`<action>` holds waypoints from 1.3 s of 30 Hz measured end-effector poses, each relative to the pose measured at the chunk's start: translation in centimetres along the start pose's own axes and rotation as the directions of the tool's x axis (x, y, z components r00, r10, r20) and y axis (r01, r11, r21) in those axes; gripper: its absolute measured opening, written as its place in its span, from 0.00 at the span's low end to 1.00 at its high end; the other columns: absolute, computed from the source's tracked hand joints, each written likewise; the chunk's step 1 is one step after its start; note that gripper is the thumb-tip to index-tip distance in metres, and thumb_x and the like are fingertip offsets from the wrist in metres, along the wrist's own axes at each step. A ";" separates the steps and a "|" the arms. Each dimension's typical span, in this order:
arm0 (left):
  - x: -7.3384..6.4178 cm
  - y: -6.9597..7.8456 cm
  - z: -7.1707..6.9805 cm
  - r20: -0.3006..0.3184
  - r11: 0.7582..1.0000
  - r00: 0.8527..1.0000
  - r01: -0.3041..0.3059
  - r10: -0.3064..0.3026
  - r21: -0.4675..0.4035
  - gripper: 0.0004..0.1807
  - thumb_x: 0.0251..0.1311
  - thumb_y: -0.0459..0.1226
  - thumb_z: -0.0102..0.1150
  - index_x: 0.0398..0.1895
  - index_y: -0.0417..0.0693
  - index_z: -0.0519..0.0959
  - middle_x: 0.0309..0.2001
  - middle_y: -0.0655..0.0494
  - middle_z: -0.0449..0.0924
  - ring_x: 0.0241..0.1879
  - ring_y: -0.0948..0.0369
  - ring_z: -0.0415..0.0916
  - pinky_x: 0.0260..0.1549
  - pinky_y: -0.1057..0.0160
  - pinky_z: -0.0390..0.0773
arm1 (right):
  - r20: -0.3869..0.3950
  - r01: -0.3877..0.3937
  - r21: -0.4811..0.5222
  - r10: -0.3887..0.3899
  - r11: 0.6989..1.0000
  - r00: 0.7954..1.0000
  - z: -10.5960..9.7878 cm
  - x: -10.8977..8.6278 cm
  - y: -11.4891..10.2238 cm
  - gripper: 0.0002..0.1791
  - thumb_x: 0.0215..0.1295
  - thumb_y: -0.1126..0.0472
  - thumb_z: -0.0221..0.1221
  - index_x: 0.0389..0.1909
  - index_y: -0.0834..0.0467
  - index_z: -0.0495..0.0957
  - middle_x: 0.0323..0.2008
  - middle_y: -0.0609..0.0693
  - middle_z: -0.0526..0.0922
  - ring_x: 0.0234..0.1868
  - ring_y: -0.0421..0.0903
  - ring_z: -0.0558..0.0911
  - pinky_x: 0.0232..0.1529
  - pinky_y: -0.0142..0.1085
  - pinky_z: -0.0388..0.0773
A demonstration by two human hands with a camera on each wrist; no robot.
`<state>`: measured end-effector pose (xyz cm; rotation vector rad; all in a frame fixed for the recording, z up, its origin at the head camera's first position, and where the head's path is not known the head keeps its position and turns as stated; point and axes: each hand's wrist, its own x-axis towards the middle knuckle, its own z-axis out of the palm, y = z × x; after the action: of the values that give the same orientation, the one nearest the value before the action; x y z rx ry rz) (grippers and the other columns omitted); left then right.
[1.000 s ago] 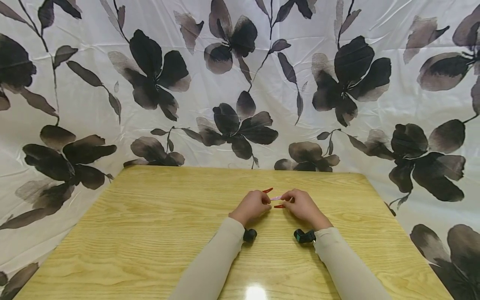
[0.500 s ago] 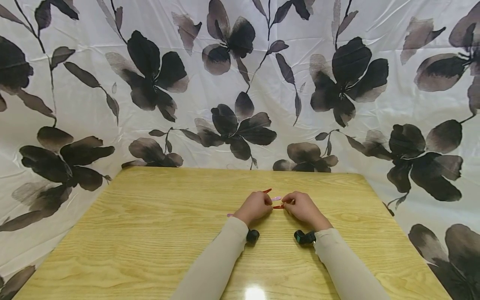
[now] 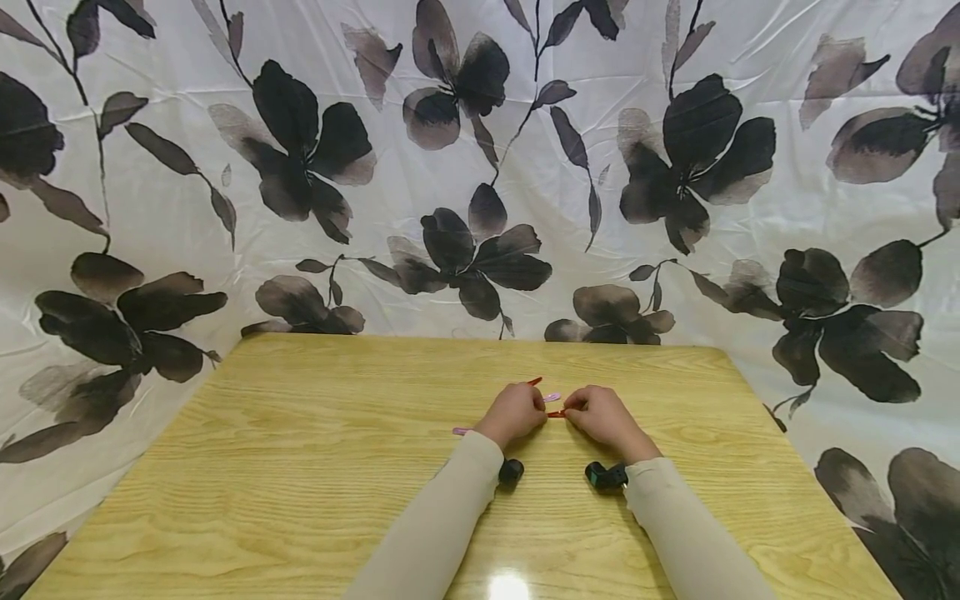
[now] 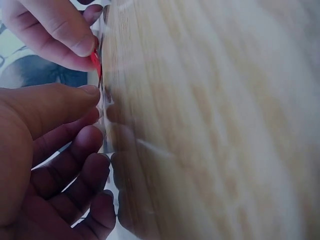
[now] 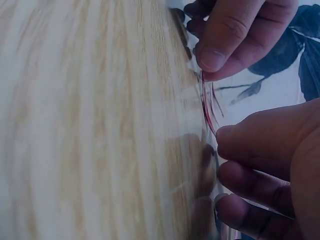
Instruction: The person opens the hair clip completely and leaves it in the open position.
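A slim red hair clip spans the gap between both hands, low over the wooden table. My left hand pinches its left end between thumb and fingers. The other end of the red clip is between the thumb and index finger of my right hand. Just behind it lies a pink hair clip, partly covered by the left fingers. Farther back, another red hair clip pokes out past the left knuckles. A second pink clip shows beside the left wrist.
Dark wrist cameras, one on the left wrist and one on the right, sit close above the tabletop. A white floral cloth hangs behind the table's back edge.
Both hands have come slightly nearer, closing in on the front red clip, which the right fingers now grip. The left forearm has shifted right, uncovering the pink clip beside the wrist.
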<state>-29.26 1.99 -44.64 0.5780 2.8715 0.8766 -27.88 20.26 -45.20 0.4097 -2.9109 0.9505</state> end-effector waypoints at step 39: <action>-0.2 -0.5 -0.1 -0.035 0.994 0.999 0.005 -0.008 -0.106 0.05 0.55 0.35 0.65 0.23 0.51 0.85 0.28 0.60 0.83 0.33 0.61 0.76 0.40 0.63 0.75 | 0.021 0.000 0.001 0.000 1.000 1.000 0.4 -0.1 0.5 0.04 0.62 0.59 0.64 0.32 0.54 0.86 0.34 0.47 0.85 0.37 0.43 0.79 0.44 0.42 0.76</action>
<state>-29.22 1.49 -44.82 0.5473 2.8345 1.0401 -27.94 20.42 -45.86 0.4225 -2.9291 0.9535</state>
